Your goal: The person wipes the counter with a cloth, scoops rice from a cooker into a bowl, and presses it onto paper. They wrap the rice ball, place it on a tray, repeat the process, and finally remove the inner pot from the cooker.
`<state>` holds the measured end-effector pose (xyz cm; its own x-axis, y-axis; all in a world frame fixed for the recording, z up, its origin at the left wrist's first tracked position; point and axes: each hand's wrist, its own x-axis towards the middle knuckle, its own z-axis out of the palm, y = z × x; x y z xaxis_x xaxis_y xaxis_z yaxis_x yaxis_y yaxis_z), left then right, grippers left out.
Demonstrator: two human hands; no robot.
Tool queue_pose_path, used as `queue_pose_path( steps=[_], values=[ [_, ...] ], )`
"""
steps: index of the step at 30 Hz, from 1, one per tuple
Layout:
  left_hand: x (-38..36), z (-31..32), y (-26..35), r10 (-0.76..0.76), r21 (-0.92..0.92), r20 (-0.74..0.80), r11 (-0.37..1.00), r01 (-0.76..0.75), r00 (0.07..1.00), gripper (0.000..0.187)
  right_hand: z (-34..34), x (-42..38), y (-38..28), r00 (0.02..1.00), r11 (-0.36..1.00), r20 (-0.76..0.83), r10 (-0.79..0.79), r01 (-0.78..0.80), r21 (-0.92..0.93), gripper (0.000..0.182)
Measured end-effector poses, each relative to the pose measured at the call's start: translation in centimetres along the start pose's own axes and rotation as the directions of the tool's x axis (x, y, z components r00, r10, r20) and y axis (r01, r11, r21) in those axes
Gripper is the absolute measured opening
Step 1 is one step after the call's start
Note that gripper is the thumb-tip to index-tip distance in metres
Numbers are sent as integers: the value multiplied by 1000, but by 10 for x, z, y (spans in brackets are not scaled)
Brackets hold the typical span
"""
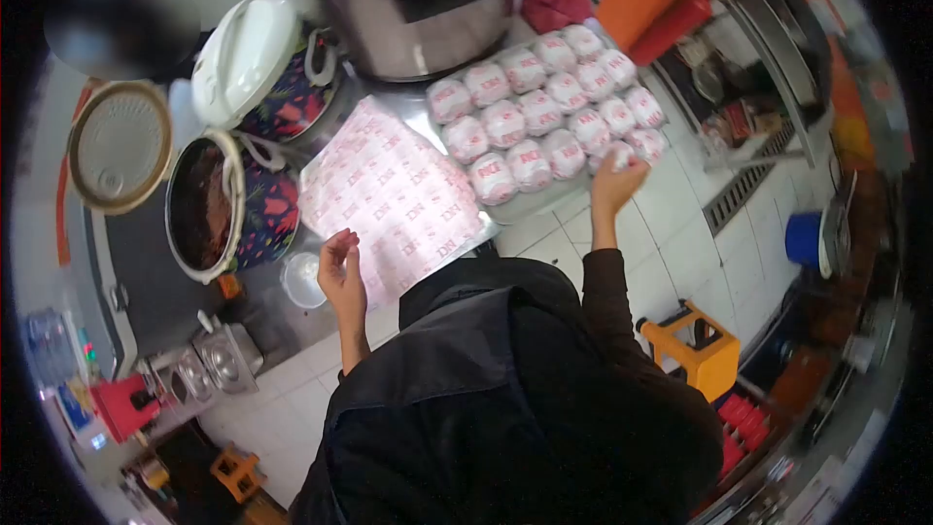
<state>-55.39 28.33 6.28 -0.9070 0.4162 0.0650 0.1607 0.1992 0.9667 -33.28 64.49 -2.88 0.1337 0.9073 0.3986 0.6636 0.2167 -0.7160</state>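
My right hand (618,187) is at the near right corner of a tray, its fingers closed on a round paper-wrapped bundle (616,155) partly hidden by them. More wrapped bundles (530,165) of the same kind, white with red print, sit packed in rows on the tray. Over the near left edge of a stack of printed wrapping paper (389,194), my left hand (340,267) hovers with loosely curled fingers and nothing visible in it. A small clear tub (304,280) with something white inside stands left of that hand.
Left of the paper stand an open floral pot (267,199) with dark reddish-brown contents and another floral pot with a white lid (233,58). A large steel cooker (418,24) is behind. A yellow stool (692,350) stands on the tiled floor, right.
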Motion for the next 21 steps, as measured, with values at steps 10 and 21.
queue_pose_path(
  steps=[10,21],
  values=[
    [-54,-102,-89,-182,-18,-727,969,247,662,55,1,-28,-89,951,937,-73,-299,278,-211,40],
    [-28,-154,-88,-696,-267,-194,716,645,692,52,93,-237,-513,-469,-201,325,-822,771,605,24]
  ],
)
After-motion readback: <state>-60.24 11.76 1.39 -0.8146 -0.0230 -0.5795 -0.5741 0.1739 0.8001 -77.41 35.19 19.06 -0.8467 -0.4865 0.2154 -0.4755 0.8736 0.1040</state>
